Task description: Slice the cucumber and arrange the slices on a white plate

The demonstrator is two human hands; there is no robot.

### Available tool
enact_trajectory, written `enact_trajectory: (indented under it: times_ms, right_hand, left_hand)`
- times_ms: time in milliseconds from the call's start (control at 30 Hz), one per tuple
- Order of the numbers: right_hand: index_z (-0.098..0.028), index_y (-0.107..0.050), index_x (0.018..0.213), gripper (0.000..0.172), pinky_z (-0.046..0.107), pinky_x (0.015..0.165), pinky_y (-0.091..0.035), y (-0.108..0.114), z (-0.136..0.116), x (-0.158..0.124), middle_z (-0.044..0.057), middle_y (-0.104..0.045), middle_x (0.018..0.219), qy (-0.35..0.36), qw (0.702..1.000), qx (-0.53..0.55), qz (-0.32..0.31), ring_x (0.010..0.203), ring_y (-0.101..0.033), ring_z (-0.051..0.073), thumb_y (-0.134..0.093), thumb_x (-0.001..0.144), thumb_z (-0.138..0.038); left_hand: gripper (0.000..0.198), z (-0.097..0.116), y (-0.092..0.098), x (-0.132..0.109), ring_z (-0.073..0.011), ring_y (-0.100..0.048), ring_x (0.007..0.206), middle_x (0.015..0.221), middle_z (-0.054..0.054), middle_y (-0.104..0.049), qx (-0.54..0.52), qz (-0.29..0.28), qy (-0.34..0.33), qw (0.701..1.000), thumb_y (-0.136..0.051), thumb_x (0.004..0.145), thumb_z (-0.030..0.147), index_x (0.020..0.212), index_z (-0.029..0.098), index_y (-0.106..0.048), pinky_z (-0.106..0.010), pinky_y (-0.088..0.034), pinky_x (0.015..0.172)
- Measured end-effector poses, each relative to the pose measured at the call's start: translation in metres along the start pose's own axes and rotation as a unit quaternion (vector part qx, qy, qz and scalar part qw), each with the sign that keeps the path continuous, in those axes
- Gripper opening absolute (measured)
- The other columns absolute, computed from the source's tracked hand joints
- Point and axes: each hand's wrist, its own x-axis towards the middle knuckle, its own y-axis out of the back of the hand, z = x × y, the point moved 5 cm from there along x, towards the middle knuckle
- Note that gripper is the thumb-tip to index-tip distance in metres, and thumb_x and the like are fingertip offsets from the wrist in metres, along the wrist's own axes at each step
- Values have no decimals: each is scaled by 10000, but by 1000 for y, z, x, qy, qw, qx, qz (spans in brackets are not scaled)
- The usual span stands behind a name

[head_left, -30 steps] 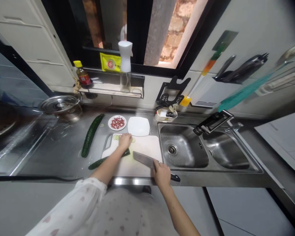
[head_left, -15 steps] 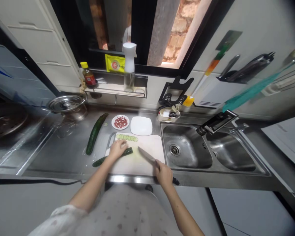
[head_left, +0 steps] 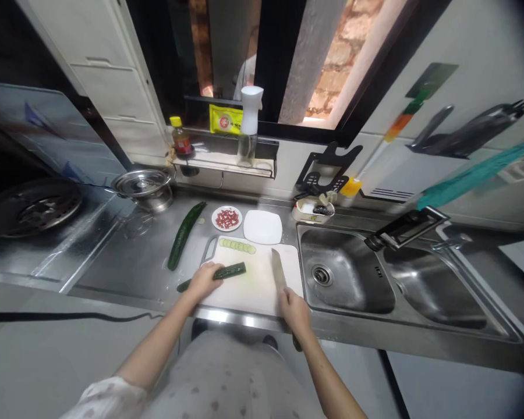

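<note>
Left fingers (head_left: 213, 273) curled round my cut cucumber (head_left: 233, 270), which crosses the board's (head_left: 231, 299) left edge; right fingers (head_left: 285, 295) closed on knife (head_left: 278, 269) near sink (head_left: 353, 291) side; bare board between.

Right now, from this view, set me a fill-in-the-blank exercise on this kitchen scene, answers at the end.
1. The right grip holds a ____ with a metal blade.
2. The left grip holds a cut green ____.
3. The pale slices lie in a row on the white ____.
4. The dark bottle on the shelf has a ____ cap.
Missing words: knife; cucumber; cutting board; yellow.
</note>
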Motion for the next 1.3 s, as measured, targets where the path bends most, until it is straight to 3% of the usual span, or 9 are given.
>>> enact_trajectory:
  times_ms: [133,333,467,1067,1300]
  right_hand:
    - [-173,-672,1005,344,214,617,-326,-1,2,2,72,-713,873,2,1000,0,15,796,-632,154,-358,968,-309]
    - [-164,-669,970,344,217,602,-314,-3,7,1,69,-705,833,-6,1000,8,15,753,-622,153,-357,966,-310]
    - [-160,-664,951,347,214,595,-314,-3,7,0,65,-698,821,-9,999,32,8,733,-611,147,-349,963,-306]
    - [-168,-654,937,314,206,596,-296,-11,3,4,64,-694,830,3,999,40,11,751,-602,145,-370,965,-299]
    - [-159,-654,921,321,210,568,-269,-12,9,3,56,-681,779,4,999,32,17,696,-575,137,-367,968,-295]
  left_hand:
    - [458,-14,4,3,-239,-579,1064,1125,-57,-648,-46,33,32,998,-697,715,244,1166,243,-621,-337,-438,911]
    - [466,-47,26,8,-233,-623,997,1101,-74,-673,-65,136,146,978,-701,725,359,1154,212,-592,-307,-465,831]
    - [448,-61,39,6,-241,-645,972,1059,-92,-693,-56,170,205,962,-669,750,420,1127,193,-581,-295,-469,787]
    - [502,-76,33,17,-270,-640,1012,1062,-146,-681,60,136,243,958,-606,796,462,1187,147,-588,-305,-479,824]
    - [588,-64,34,9,-310,-569,1074,1147,-182,-600,112,168,233,951,-559,823,453,1309,124,-522,-380,-448,892]
